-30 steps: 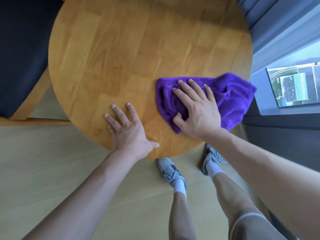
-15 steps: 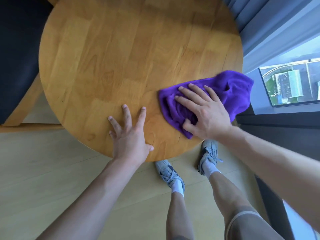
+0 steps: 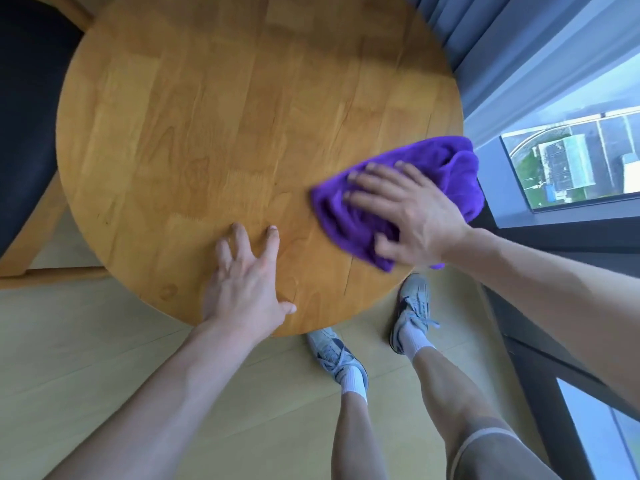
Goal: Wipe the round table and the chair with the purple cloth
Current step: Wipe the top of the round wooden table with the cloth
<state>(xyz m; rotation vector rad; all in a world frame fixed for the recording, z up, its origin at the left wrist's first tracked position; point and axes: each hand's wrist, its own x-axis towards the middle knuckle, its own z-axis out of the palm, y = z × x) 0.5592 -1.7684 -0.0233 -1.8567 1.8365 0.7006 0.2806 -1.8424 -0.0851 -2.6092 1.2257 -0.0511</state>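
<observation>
The soft purple cloth (image 3: 446, 168) is lying on the right side of the round wooden table (image 3: 242, 116), hanging a little over the edge. The right hand (image 3: 412, 213) is pressing flat on it with fingers spread. The left hand (image 3: 246, 282) is resting open on the near edge, holding nothing. The table wiping looks under way, not finished. The dark-seated wooden chair (image 3: 31, 116) on the left is waiting its turn. Since a moment ago, the cloth is sliding nearer the right edge, and the left hand is staying put.
</observation>
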